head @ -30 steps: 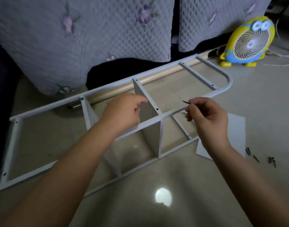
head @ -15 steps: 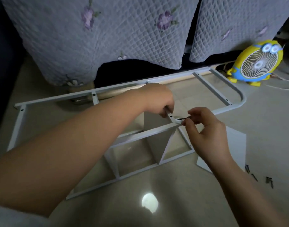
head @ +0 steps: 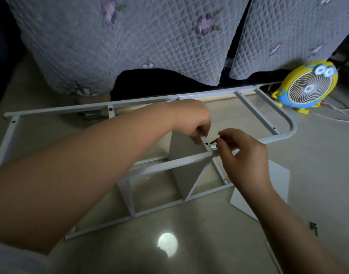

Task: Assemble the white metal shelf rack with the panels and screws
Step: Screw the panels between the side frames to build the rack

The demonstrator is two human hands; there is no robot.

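Observation:
The white metal rack frame (head: 246, 107) lies on its side on the floor, its rounded end at the right. A white panel (head: 185, 155) stands upright between the frame's rails. My left hand (head: 191, 119) grips the top edge of this panel near a cross bar with a dark screw hole (head: 206, 143). My right hand (head: 243, 153) pinches a small dark screw (head: 213, 142), its tip just beside that hole. A second white panel (head: 276, 180) lies flat on the floor at the right, partly under my right arm.
Several loose dark screws (head: 313, 227) lie on the floor at the right. A yellow cartoon fan (head: 310, 86) stands by the frame's rounded end, with a white cable beside it. Quilted grey covers (head: 130, 36) hang behind the frame. A light glare (head: 167, 244) shines on the tiles.
My left hand moved right along the panel's top and took hold near the cross bar. My right hand brought the screw down and left to the screw hole. The view shifted.

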